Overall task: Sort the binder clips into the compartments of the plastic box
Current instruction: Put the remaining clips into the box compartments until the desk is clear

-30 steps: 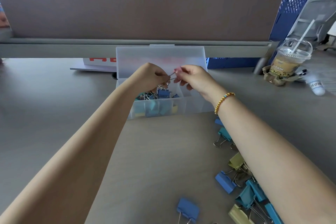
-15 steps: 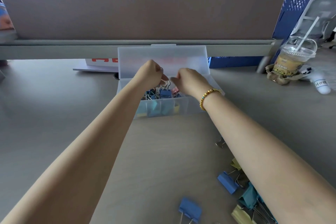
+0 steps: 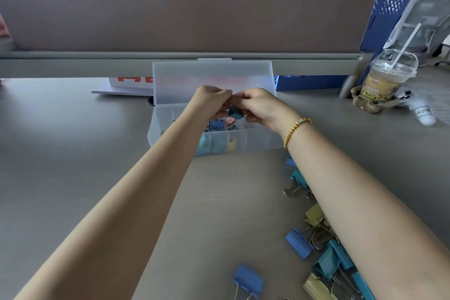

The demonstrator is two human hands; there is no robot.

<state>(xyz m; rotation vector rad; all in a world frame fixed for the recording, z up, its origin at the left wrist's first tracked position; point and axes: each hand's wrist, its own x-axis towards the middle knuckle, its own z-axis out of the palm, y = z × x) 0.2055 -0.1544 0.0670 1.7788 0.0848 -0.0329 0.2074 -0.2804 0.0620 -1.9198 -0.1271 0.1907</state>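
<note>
Left hand [image 3: 212, 101] up over the box [image 3: 258, 140], fingers curled onto a teal clip [image 3: 235, 113]. That clip hangs between both hands, just above the middle compartment, where blue and pink clips [image 3: 220, 126] already lie; the right compartment looks bare. The box lid [image 3: 211, 78] stands upright behind. Right hand [image 3: 259, 106], fingers curled too, pinches the same teal clip from the other side, a gold bracelet [image 3: 294, 130] at the wrist. On the desk [image 3: 60, 153], beside the right forearm, loose clips [image 3: 316, 236] lie scattered: blue, teal, yellow. Far right, an iced drink [image 3: 387, 80] with a straw.
</note>
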